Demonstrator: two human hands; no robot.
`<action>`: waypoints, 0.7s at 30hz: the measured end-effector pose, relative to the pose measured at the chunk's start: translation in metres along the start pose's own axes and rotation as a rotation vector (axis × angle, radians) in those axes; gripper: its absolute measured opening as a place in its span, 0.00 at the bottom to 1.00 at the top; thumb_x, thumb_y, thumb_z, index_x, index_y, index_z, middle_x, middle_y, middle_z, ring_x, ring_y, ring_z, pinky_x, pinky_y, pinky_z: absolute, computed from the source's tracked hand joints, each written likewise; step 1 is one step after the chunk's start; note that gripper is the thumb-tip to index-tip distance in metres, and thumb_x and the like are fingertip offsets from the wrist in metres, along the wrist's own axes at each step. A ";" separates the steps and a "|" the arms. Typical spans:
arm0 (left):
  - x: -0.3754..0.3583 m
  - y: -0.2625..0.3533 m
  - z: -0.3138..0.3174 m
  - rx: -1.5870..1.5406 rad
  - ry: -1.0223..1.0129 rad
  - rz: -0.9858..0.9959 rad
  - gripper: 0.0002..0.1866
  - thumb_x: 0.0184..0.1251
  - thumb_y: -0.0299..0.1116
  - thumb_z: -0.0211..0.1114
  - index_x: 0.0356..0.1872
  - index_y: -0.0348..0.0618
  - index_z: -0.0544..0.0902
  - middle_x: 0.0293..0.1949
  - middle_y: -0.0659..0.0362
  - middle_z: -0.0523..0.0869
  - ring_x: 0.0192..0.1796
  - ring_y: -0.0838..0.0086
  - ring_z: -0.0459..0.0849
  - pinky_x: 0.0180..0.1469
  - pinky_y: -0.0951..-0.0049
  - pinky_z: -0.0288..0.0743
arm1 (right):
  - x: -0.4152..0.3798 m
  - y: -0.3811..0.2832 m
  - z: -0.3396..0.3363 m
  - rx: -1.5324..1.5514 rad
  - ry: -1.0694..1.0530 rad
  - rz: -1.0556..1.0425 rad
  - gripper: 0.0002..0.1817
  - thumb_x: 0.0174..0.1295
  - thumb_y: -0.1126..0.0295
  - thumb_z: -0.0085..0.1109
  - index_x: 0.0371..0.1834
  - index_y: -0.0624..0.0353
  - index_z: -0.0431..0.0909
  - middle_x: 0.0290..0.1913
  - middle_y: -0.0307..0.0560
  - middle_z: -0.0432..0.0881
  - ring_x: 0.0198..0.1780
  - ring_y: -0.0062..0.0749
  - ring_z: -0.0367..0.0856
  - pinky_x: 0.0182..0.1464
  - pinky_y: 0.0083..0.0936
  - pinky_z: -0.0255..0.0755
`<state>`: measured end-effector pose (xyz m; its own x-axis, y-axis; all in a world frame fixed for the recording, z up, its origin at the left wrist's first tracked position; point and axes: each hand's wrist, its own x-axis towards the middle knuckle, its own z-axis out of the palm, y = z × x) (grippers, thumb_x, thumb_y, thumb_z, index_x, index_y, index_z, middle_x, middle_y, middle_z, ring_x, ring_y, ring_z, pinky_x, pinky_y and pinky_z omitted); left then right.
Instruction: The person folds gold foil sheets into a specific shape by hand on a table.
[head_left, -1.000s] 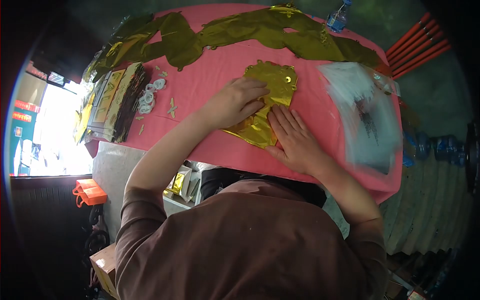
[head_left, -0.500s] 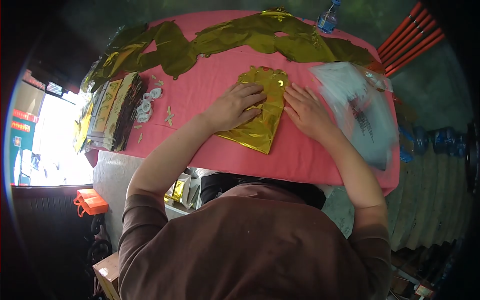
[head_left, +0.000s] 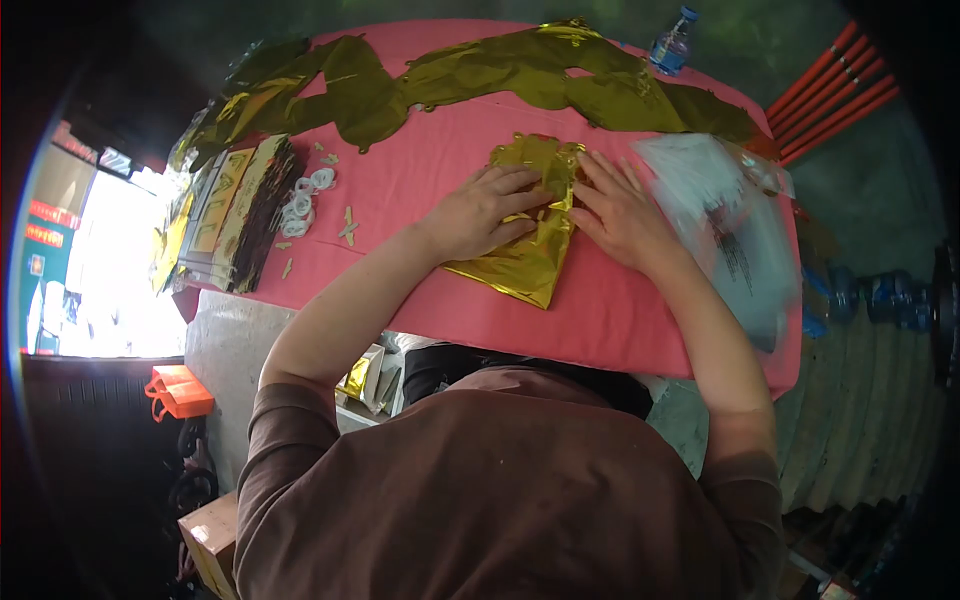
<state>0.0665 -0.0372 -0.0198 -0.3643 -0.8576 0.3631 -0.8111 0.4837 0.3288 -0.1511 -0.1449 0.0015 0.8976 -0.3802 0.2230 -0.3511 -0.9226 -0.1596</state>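
A folded piece of shiny gold foil (head_left: 535,272) lies flat on the pink cloth in front of me, with small rounded tabs along its far edge. My left hand (head_left: 482,212) rests palm down across its left side, fingers stretched out and slightly apart. On the opposite side, my right hand (head_left: 628,215) touches the foil's right edge with its fingertips, fingers spread. Both hands cover parts of the foil. Behind them, a long flat length of similar gold foil (head_left: 490,75) with rounded outlines stretches across the far side of the table.
Left on the pink-covered table (head_left: 400,290) are a stack of printed packets (head_left: 235,210), white ribbon rolls (head_left: 300,205) and several small slips (head_left: 348,227). Clear plastic bags (head_left: 735,240) lie at right. A bottle (head_left: 671,42) stands at the far edge, near red poles (head_left: 830,90).
My right hand has shifted inward and slightly away from me, its fingers now over the foil's right edge. My left hand stays on the foil. The whole view has shifted slightly.
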 end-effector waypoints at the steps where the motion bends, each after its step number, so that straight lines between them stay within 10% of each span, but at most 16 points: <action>1: -0.001 -0.001 0.001 0.014 0.006 0.017 0.22 0.63 0.35 0.59 0.58 0.43 0.74 0.62 0.50 0.70 0.65 0.57 0.65 0.66 0.57 0.58 | 0.002 0.000 0.000 0.003 -0.002 -0.015 0.20 0.66 0.59 0.48 0.55 0.59 0.73 0.70 0.56 0.58 0.73 0.46 0.51 0.72 0.47 0.41; 21: 0.000 0.000 0.000 0.049 -0.050 0.030 0.21 0.63 0.38 0.59 0.58 0.47 0.75 0.63 0.51 0.69 0.66 0.58 0.65 0.68 0.55 0.56 | 0.012 0.014 0.017 0.151 -0.157 0.040 0.32 0.66 0.40 0.37 0.46 0.59 0.76 0.73 0.58 0.50 0.75 0.49 0.41 0.71 0.56 0.33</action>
<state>0.0663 -0.0369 -0.0197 -0.4106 -0.8509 0.3277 -0.8205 0.5015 0.2744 -0.1402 -0.1612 -0.0141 0.9182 -0.3910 0.0631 -0.3543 -0.8821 -0.3106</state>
